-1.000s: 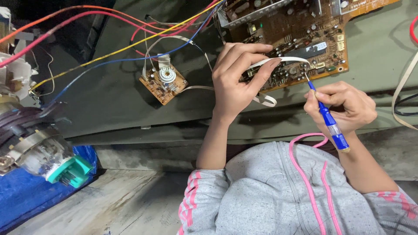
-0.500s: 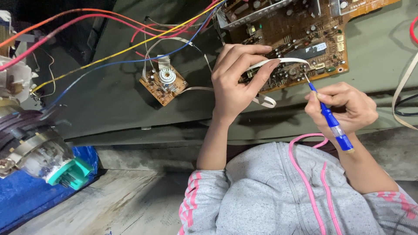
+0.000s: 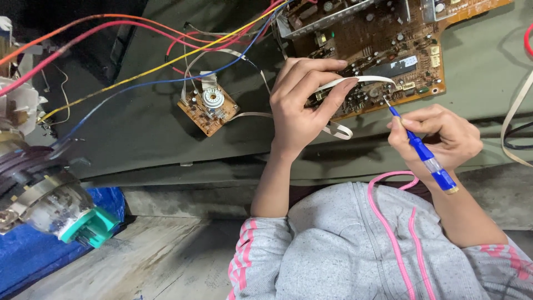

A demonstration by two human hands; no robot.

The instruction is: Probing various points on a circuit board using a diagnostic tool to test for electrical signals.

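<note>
A large brown circuit board (image 3: 383, 50) lies at the top of the view on a grey-green surface. My left hand (image 3: 302, 105) pinches a white flat ribbon cable (image 3: 363, 80) that runs across the board's lower part. My right hand (image 3: 438, 139) grips a blue screwdriver (image 3: 422, 150), whose metal tip touches the board's lower edge beside the cable's end. A grey hooded top with pink cords (image 3: 388, 222) covers my arms below.
A small brown circuit board (image 3: 210, 108) with a white round part lies to the left, joined by red, yellow and blue wires (image 3: 139, 72). A picture-tube neck with a teal cap (image 3: 66, 214) sits at the lower left over blue cloth (image 3: 33, 255).
My right hand has shifted slightly, bringing the screwdriver tip a little closer to the cable's end on the board. My left hand stays on the ribbon cable.
</note>
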